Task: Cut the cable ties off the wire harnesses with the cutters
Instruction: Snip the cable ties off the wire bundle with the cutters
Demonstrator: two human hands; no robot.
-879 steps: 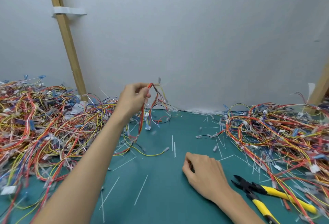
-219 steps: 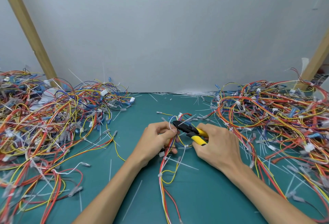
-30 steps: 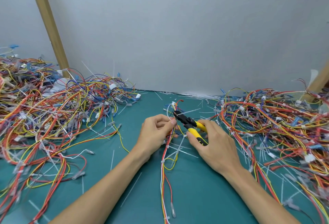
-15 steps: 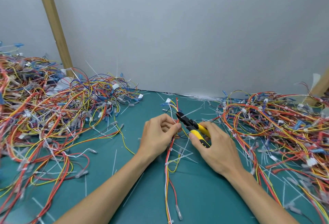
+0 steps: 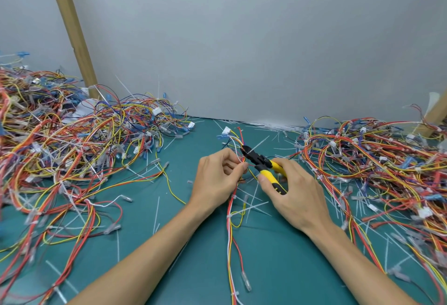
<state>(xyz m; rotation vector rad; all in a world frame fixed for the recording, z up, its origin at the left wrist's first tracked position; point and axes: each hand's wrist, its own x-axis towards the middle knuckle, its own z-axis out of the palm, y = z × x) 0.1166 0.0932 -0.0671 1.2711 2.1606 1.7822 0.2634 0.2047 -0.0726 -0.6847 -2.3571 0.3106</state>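
Wire harness (image 5: 229, 232) of red, yellow and white leads runs up the middle of the teal worktop (image 5: 278, 268) from the near edge into my left hand (image 5: 215, 181). There the fingers (image 5: 243, 166) are curled in, and thumb and forefinger pinch the bundle just above the surface. Past the pinch the leads fan out toward the wall, ending in a white connector (image 5: 226, 131). Below the hand, a white cable tie (image 5: 235, 213) is wrapped round the bundle, its tail pointing right.

My right hand (image 5: 295, 195) grips the yellow-handled cutters (image 5: 262, 163), with the thumb on the nearer handle and the other fingers wrapped over the far one. The black head points up and left, and its tip is in among the leads just beyond my left fingertips. I cannot tell whether the blades have closed on a tie.

A left heap of harnesses (image 5: 72, 147) and a right heap of harnesses (image 5: 375, 171) lie on either side. Loose white tie offcuts (image 5: 157, 210) are scattered on the worktop between them. A wooden post (image 5: 72, 31) leans against the grey wall behind the left heap.
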